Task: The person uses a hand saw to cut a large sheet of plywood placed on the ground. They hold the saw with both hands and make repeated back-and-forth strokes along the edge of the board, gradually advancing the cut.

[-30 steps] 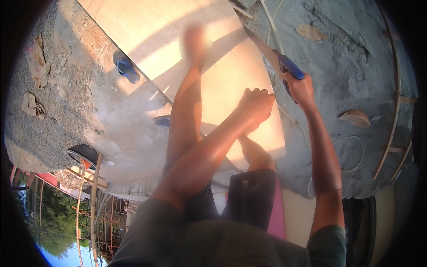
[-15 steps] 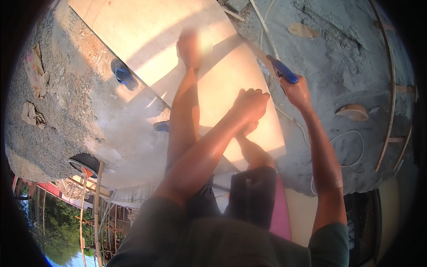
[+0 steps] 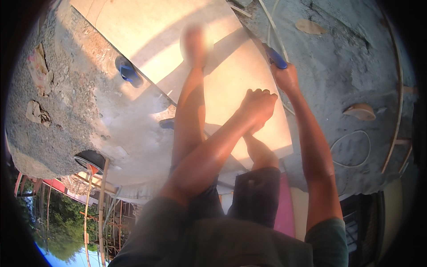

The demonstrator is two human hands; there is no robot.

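Observation:
A pale flat board [image 3: 222,111] lies under my bare feet and legs, crossed by shadows. My left hand [image 3: 258,109] is closed, knuckles up, low over the board near its right side; what is under its fingers is hidden. My right hand [image 3: 285,80] is closed on the blue handle of a hand saw [image 3: 275,58], at the board's right edge; the blade reaches along that edge and is hard to make out.
Two blue flip-flops [image 3: 128,72] lie left of the board on gravelly ground. A pan or bowl [image 3: 90,161] sits at lower left near poles. A pale hose [image 3: 369,149] loops on the grey ground at right, beside wooden pieces [image 3: 361,112].
My right hand and the saw have moved forward and slightly left along the board's edge. My left hand stays closed in about the same spot on the board.

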